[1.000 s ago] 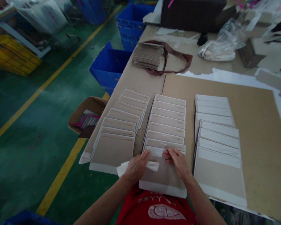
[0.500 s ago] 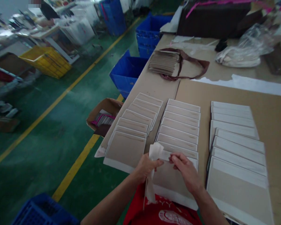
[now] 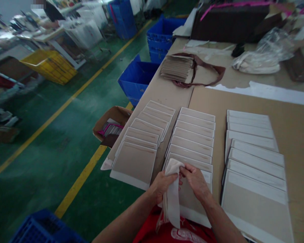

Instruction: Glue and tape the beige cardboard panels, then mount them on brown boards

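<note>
At the near end of the middle row of panels [image 3: 192,140], the left hand [image 3: 162,186] clasps white strips [image 3: 173,204]; the right hand [image 3: 194,179] pinches their upper edge; worktop [image 3: 177,91] shows narrowly along both sides.

I could make out no word, number or brand that I could actually read. The nearest print was on the red cloth [image 3: 147,229] at my waist, where a white oval emblem [image 3: 188,235] showed near the lower edge of my view, its inner design too blurred for me to name. Above it I saw only a few white strokes, partly covered by the white strip [image 3: 174,206] I held, and I could not tell which characters they formed. The stacked blue crates [image 3: 157,47] across the aisle side of the tabletop [image 3: 176,91] bore small dark marks along the side, too indistinct for me to say whether they were writing.
</note>
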The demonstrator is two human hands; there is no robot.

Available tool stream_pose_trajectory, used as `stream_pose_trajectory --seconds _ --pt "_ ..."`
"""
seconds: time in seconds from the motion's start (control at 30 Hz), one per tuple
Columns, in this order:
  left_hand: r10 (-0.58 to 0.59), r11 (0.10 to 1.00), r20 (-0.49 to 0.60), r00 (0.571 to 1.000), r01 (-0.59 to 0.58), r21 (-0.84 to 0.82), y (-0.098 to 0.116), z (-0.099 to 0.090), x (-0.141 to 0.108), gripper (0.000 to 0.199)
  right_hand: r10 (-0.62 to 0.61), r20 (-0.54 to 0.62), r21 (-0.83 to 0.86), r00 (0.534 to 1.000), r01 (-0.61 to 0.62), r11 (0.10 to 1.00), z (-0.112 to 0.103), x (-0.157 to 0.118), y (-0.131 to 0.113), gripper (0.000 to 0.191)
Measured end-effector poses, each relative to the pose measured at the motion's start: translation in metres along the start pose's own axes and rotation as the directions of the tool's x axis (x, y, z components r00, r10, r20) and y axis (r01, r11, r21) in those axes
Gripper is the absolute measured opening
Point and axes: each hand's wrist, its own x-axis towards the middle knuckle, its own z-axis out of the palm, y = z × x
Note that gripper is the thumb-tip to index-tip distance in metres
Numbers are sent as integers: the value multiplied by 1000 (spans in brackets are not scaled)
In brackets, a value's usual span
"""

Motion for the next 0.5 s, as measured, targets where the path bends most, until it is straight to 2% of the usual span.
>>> stream_pose_trajectory --seconds 0.17,0.37,0.43,0.5 --pt "135 985 -103 986 -145 -96 5 10 5 45 -24 -118 69 993 33 997 -2 -3 -1 43" --pt "100 979 -206 973 -134 -156 -6 21 18 57 3 -114 36 993 2 999 4 -3 0 32" --pt "83 980 -192 978 -116 -163 -7 22 17 61 33 -115 59 993 -26 998 1 -1 1 32" --pt "72 977 -107 992 -92 -195 -7 22 16 62 39 -128 72 991 -30 997 -4 1 2 33"
